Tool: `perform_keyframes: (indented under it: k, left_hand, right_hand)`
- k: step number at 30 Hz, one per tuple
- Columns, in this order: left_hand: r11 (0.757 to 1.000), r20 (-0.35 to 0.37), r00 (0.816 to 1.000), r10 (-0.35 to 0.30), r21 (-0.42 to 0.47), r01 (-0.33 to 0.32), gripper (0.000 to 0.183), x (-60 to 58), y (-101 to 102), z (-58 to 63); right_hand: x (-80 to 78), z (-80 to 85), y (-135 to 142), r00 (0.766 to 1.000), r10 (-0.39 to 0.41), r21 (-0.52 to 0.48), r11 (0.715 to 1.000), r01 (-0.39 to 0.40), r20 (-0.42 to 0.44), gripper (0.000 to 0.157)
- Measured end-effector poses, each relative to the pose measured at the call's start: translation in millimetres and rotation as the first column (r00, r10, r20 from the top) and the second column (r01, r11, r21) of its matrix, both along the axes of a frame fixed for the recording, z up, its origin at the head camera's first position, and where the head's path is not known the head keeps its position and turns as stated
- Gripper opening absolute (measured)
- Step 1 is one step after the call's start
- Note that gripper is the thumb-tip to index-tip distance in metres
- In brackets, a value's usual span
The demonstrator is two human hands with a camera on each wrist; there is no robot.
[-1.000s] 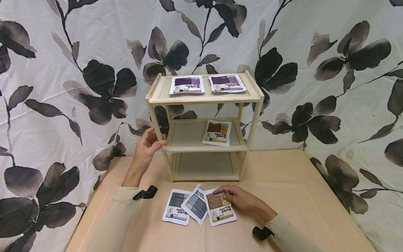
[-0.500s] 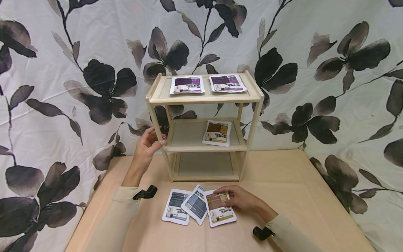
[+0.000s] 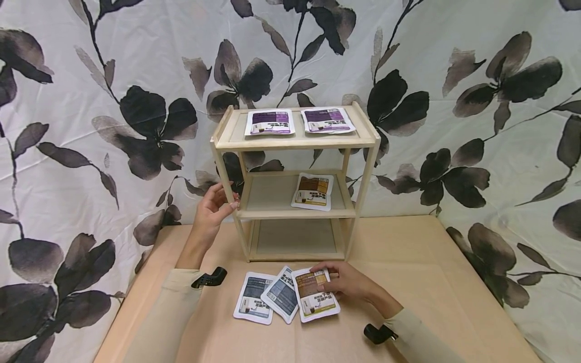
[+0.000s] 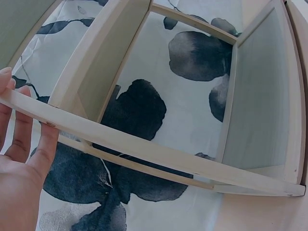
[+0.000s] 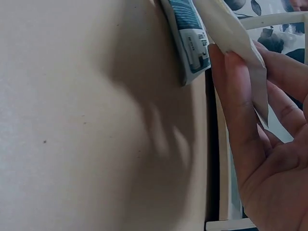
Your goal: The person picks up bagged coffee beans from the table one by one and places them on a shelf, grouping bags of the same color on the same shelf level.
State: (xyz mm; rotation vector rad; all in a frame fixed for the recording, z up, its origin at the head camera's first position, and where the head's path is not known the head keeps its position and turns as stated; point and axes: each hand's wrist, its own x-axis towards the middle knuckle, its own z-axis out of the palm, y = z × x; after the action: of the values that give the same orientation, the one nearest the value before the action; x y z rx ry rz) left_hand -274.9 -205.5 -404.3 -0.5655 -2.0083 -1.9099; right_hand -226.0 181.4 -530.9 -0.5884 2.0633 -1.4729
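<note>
At the left of the small wooden shelf rack (image 3: 296, 214), my left hand (image 3: 210, 209) grips the front post (image 4: 144, 149), fingers round it. My right hand (image 3: 347, 282) pinches the upper right edge of a white-edged packet with a brown and yellow label (image 3: 310, 290). Seen edge-on in the right wrist view, that packet (image 5: 236, 33) sits tilted between thumb and fingers. Beside it, two packets with blue-grey labels lie overlapping: the left packet (image 3: 253, 300) and the middle packet (image 3: 281, 295), the latter partly under the brown one.
Two purple-labelled packets lie on the top shelf, a left one (image 3: 270, 122) and a right one (image 3: 328, 120). A brown and yellow packet (image 3: 313, 191) rests right of centre on the middle shelf. Behind the table (image 3: 408, 252) hangs a floral cloth (image 3: 159, 50).
My right hand has changed from resting fingers on the brown packet to pinching its edge, and the packet has shifted slightly up and away. My left hand stays on the post.
</note>
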Motion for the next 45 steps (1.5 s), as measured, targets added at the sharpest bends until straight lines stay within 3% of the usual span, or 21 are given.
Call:
perform_keyframes:
  k: [8,31,45]
  left_hand:
    - [1.000,-0.003,1.000,-0.003,0.000,0.003,0.053,-0.6,0.2,-1.4]
    - [1.000,-0.016,1.000,-0.011,0.010,0.011,0.051,-0.9,0.7,2.4]
    - [1.000,-0.004,1.000,-0.008,0.018,0.008,0.054,-0.5,0.6,1.0]
  right_hand:
    - [0.0,11.4,1.5,1.000,-0.024,-0.007,1.000,0.024,-0.006,0.044]
    - [-0.5,55.5,-4.9,1.000,0.004,-0.176,0.984,-0.002,0.008,0.049]
    - [-4.2,96.8,-10.1,0.997,-0.020,-0.189,0.982,0.005,-0.075,0.046]
